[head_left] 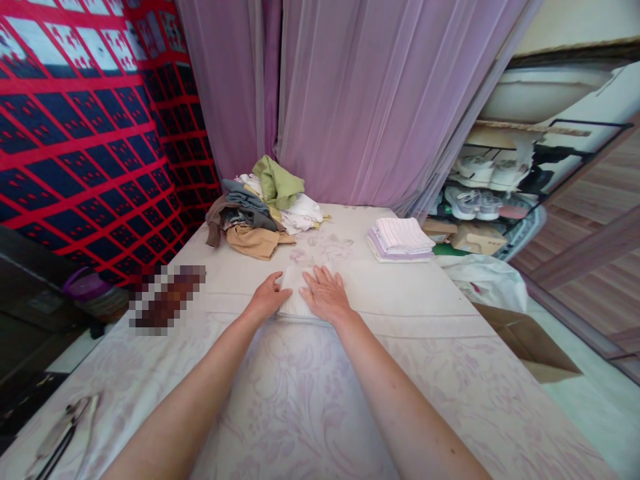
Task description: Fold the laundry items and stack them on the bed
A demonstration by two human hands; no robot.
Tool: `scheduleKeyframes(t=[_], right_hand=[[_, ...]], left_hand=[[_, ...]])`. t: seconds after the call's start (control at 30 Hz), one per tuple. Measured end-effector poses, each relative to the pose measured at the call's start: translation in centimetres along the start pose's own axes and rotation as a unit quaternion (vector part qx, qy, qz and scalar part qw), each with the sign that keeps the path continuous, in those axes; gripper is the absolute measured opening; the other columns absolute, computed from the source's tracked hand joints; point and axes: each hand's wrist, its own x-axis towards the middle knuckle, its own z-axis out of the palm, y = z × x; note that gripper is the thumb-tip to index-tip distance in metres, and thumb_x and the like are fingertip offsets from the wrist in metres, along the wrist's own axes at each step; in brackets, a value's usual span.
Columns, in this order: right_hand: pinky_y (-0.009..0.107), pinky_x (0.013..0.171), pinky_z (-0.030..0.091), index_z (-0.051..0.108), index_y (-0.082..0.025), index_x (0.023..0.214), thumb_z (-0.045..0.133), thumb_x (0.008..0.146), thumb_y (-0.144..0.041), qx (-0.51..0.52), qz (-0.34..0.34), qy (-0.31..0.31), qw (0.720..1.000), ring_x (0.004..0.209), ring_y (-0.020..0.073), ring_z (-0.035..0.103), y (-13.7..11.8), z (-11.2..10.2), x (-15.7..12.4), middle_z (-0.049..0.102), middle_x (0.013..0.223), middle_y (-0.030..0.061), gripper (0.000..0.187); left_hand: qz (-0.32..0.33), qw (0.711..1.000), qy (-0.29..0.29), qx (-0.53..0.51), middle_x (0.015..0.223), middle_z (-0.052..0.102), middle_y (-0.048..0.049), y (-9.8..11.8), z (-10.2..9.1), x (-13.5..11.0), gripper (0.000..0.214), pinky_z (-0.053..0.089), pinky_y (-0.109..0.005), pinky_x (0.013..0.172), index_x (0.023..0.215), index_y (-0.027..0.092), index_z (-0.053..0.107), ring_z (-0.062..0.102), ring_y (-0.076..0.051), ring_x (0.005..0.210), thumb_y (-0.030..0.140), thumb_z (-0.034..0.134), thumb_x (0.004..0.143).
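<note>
And there's the left hand [271, 295] at the edge of the white cloth [296, 308], right hand [326, 293] flat on top, both apart, unclenched, seemingly keeping it even.

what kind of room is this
Most likely a bedroom in a home: lilac curtains hang behind a broad surface spread with a flowered sheet, a heap of clothes lies on it, and shoes are kept at the right.

It looks like a home, with lilac curtains [360, 100], flowered cloth [300, 393], heaped clothes [250, 213] and racked shoes [473, 202].
</note>
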Motion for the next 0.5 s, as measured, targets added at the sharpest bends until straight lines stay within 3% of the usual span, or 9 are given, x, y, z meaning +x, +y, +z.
scheduleKeyframes(t=[0.1, 0.23, 0.33, 0.43, 0.5], right_hand=[[0.058, 0.108, 0.017, 0.04, -0.027, 0.141, 0.029, 0.094, -0.052, 0.0, 0.0, -0.007, 1.0, 0.141, 0.0305, 0.021, -0.4, 1.4, 0.2, 0.03, 0.153, 0.0094, 0.055], [0.058, 0.108, 0.02, 0.042, -0.027, 0.14, 0.035, 0.092, -0.051, -0.001, -0.004, -0.003, 1.0, 0.139, 0.0308, 0.025, -0.3, 1.6, 0.3, 0.034, 0.15, 0.0099, 0.054], [0.046, 0.109, 0.027, 0.051, -0.027, 0.133, 0.03, 0.096, -0.042, 0.056, -0.01, 0.028, 0.998, 0.137, 0.0225, 0.032, 1.2, 1.3, 0.4, 0.041, 0.147, 0.0062, 0.045], [0.032, 0.105, 0.036, 0.055, -0.022, 0.129, 0.03, 0.095, -0.032, 0.165, 0.065, 0.112, 0.978, 0.13, 0.0153, 0.042, 4.0, 1.1, -0.1, 0.045, 0.143, 0.0076, 0.043], [0.031, 0.097, 0.043, 0.053, -0.018, 0.13, 0.039, 0.092, -0.032, 0.236, 0.135, 0.134, 0.953, 0.118, 0.0165, 0.054, 5.6, 1.1, -0.8, 0.052, 0.136, 0.0106, 0.043]], left_hand=[[-0.008, 0.997, -0.005, 0.074, 0.085, 0.069, -0.0031, -0.4, -0.3, 0.3, 0.062, 0.045, -0.023, 0.057, 0.135, 0.015, 0.043, 0.064, -0.015, 0.067, 0.026, 0.061, 0.077], [-0.014, 0.993, 0.014, 0.114, 0.095, 0.069, -0.0062, -0.4, -0.8, 0.9, 0.062, 0.046, -0.025, 0.065, 0.128, 0.017, 0.051, 0.066, -0.02, 0.084, 0.03, 0.067, 0.07], [-0.024, 0.993, 0.015, 0.119, 0.11, 0.067, -0.0108, -0.2, -1.3, 1.3, 0.055, 0.047, -0.025, 0.068, 0.12, 0.017, 0.057, 0.064, -0.023, 0.096, 0.039, 0.068, 0.07], [-0.049, 0.993, -0.02, 0.102, 0.101, 0.07, -0.0113, 0.3, -1.7, 1.7, 0.043, 0.048, -0.026, 0.061, 0.103, 0.017, 0.064, 0.066, -0.023, 0.084, 0.047, 0.064, 0.072], [-0.07, 0.992, -0.054, 0.087, 0.083, 0.071, -0.0092, 0.9, -1.8, 1.9, 0.036, 0.047, -0.027, 0.057, 0.087, 0.016, 0.067, 0.066, -0.022, 0.073, 0.049, 0.064, 0.072]])
